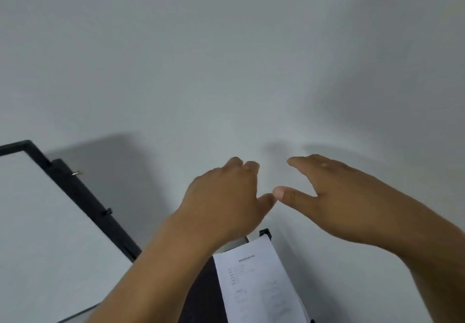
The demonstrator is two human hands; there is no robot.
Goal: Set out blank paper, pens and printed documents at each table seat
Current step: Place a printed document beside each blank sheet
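Observation:
A stack of printed documents (261, 285) lies in a dark tray at the bottom centre, text side up. My left hand (224, 201) hovers above the tray's far end, palm down, its fingers bent downward and holding nothing. My right hand (334, 196) is beside it, palm down with fingers stretched toward the left and the thumb out. The two thumbs nearly touch. Neither hand touches the paper. No pens are in view.
A white board (45, 234) in a black frame (83, 201) leans at the lower left, with small clips on its edge. A plain white wall (226, 58) fills the rest of the view. The dark tray (265, 233) pokes out behind the documents.

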